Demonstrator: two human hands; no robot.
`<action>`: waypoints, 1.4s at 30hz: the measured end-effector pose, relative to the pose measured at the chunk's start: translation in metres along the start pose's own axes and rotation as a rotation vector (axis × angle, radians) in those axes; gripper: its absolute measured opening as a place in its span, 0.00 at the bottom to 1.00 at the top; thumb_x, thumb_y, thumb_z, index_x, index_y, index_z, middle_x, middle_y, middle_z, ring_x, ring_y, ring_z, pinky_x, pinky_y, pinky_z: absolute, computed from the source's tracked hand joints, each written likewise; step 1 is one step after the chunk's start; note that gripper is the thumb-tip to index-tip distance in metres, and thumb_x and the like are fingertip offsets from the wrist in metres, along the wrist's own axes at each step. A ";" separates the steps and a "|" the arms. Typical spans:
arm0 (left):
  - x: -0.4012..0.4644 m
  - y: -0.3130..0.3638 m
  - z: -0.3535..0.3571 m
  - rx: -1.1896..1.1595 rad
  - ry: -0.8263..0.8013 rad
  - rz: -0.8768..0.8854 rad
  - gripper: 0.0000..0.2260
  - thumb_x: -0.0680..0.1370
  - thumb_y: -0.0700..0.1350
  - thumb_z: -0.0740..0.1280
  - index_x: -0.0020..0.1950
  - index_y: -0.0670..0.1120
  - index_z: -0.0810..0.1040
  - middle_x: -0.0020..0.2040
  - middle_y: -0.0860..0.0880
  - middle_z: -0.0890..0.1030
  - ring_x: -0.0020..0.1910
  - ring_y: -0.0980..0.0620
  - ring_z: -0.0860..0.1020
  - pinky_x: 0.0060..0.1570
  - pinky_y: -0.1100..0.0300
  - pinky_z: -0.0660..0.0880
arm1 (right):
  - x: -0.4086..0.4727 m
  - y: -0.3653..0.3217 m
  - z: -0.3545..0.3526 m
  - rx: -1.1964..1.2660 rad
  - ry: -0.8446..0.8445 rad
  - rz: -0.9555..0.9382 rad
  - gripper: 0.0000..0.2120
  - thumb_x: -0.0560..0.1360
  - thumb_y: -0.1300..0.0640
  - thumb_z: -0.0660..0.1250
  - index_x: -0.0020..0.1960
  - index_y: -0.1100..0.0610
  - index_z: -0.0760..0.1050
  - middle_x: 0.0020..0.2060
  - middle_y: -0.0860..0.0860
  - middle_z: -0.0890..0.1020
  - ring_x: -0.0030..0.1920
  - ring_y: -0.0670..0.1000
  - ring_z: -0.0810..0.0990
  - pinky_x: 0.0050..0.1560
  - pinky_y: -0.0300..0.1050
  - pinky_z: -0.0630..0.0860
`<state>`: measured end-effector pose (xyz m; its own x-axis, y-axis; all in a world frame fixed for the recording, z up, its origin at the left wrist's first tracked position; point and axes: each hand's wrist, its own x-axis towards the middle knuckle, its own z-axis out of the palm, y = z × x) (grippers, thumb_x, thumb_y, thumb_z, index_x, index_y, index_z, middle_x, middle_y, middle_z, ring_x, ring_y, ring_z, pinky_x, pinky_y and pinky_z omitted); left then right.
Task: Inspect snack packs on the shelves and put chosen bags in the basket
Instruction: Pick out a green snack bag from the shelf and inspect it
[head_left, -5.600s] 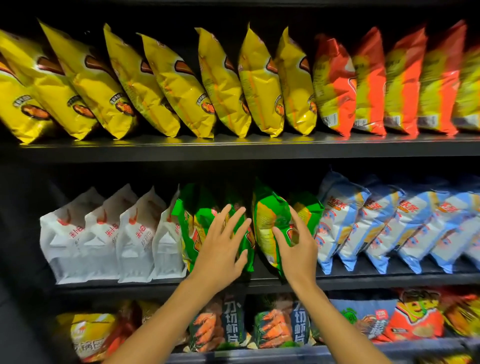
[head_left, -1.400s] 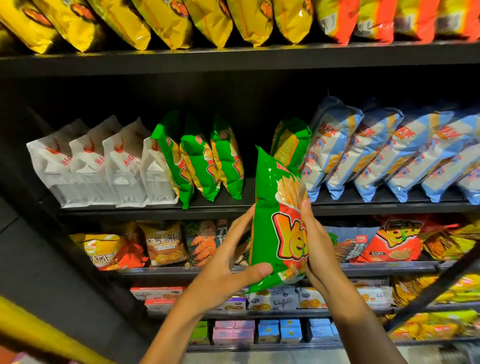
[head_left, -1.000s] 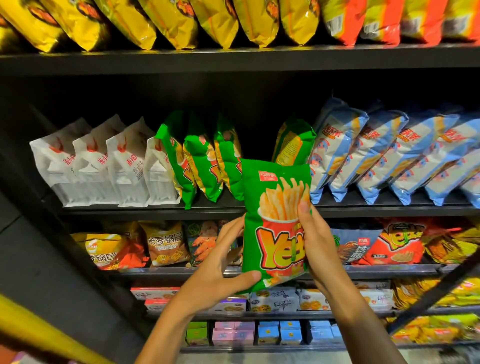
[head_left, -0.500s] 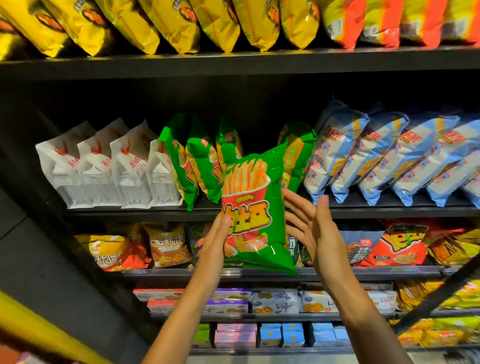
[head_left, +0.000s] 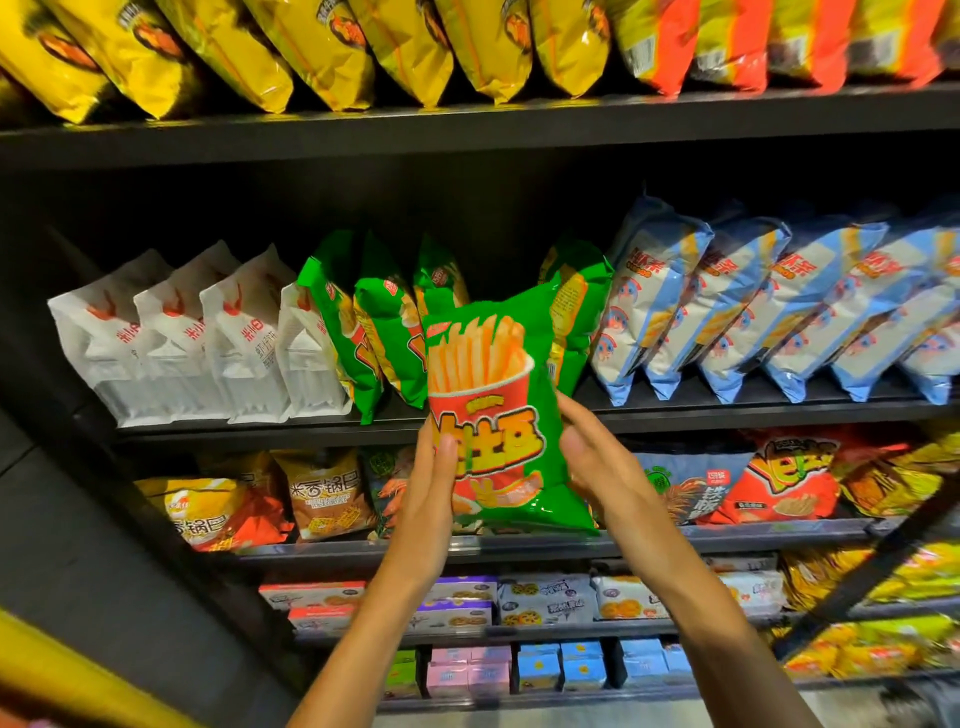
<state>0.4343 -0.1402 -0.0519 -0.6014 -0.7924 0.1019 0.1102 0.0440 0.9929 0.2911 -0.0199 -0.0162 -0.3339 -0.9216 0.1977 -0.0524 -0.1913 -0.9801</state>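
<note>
A green snack bag (head_left: 493, 405) printed with fries in a red cup stands upright in front of the middle shelf, front side facing me. My left hand (head_left: 434, 488) grips its lower left edge, thumb on the front and fingers behind. With fairly straight fingers, my right hand (head_left: 597, 462) touches the bag's right edge. More green bags (head_left: 363, 332) of the same kind lean on the middle shelf (head_left: 727, 410) behind it. No basket is clearly visible.
White pouches (head_left: 171, 343) stand left of the green bags and blue-and-white bags (head_left: 753, 312) lean to their right. Yellow and orange bags (head_left: 395, 47) fill the top shelf. Lower shelves hold orange bags (head_left: 789, 478) and small boxes (head_left: 540, 603). A yellow edge (head_left: 62, 680) crosses the bottom left corner.
The bag was lifted off the middle shelf and turned round in my hands. Half a second ago my right hand hung apart from it; now it touches the right edge and the bag stands straighter.
</note>
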 end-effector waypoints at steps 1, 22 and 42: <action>0.000 0.002 0.000 0.032 -0.038 0.033 0.25 0.82 0.66 0.57 0.79 0.65 0.60 0.73 0.62 0.74 0.74 0.58 0.72 0.73 0.49 0.70 | 0.000 -0.002 -0.001 0.012 0.011 0.014 0.20 0.81 0.50 0.67 0.70 0.39 0.67 0.58 0.27 0.80 0.59 0.27 0.77 0.55 0.25 0.74; -0.009 0.029 -0.003 0.506 -0.351 0.611 0.33 0.74 0.39 0.78 0.76 0.51 0.70 0.85 0.50 0.50 0.84 0.44 0.48 0.76 0.39 0.65 | 0.007 0.006 -0.042 0.154 0.064 0.253 0.36 0.71 0.34 0.74 0.76 0.42 0.70 0.67 0.49 0.81 0.70 0.53 0.77 0.76 0.63 0.65; -0.013 0.032 -0.007 0.336 -0.191 0.360 0.27 0.77 0.46 0.75 0.74 0.57 0.73 0.74 0.50 0.73 0.74 0.46 0.72 0.70 0.48 0.73 | -0.013 -0.011 -0.017 -0.155 0.261 -0.255 0.16 0.74 0.53 0.73 0.62 0.52 0.82 0.61 0.47 0.84 0.65 0.51 0.81 0.65 0.56 0.77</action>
<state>0.4508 -0.1325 -0.0218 -0.7089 -0.5682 0.4179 0.0952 0.5100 0.8549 0.2798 0.0004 -0.0080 -0.5188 -0.7302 0.4445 -0.2999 -0.3314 -0.8945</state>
